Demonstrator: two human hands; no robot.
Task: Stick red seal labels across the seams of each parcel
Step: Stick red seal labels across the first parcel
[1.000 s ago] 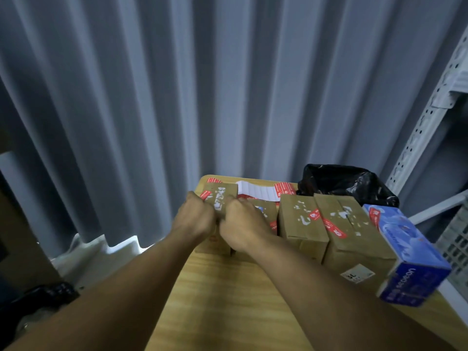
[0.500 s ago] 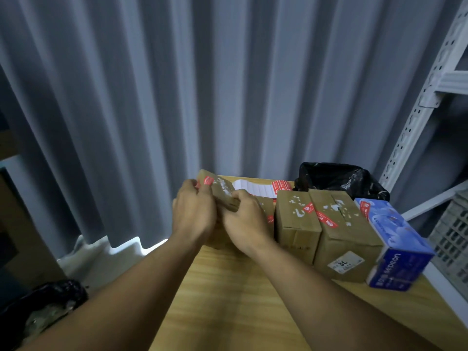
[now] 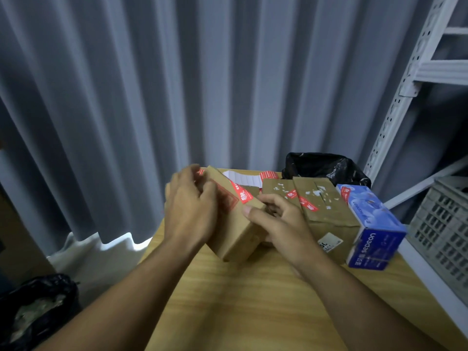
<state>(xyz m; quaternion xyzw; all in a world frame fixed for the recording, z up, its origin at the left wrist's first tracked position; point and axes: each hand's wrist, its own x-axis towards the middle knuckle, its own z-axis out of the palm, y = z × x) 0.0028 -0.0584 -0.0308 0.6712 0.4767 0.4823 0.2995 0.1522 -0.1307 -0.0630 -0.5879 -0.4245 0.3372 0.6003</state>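
Observation:
A small brown cardboard parcel (image 3: 235,224) is tilted up off the wooden table (image 3: 240,300), with a red seal label (image 3: 243,195) on its upper face. My left hand (image 3: 188,211) grips its left side. My right hand (image 3: 276,221) holds its right edge, thumb on top. Behind it lies a white label sheet (image 3: 244,177) with red labels. To the right stand two more brown parcels (image 3: 321,209) carrying red labels, and a blue box (image 3: 372,224) with a red label at its far end.
A black plastic bag (image 3: 326,168) sits at the table's back right. A grey crate (image 3: 445,229) and a white metal rack (image 3: 405,84) stand to the right. Grey curtains hang behind. Another black bag (image 3: 35,305) lies on the floor at the left.
Both hands have lifted the left parcel off the table and tipped it toward me; it now stands tilted on one corner, nearer than before.

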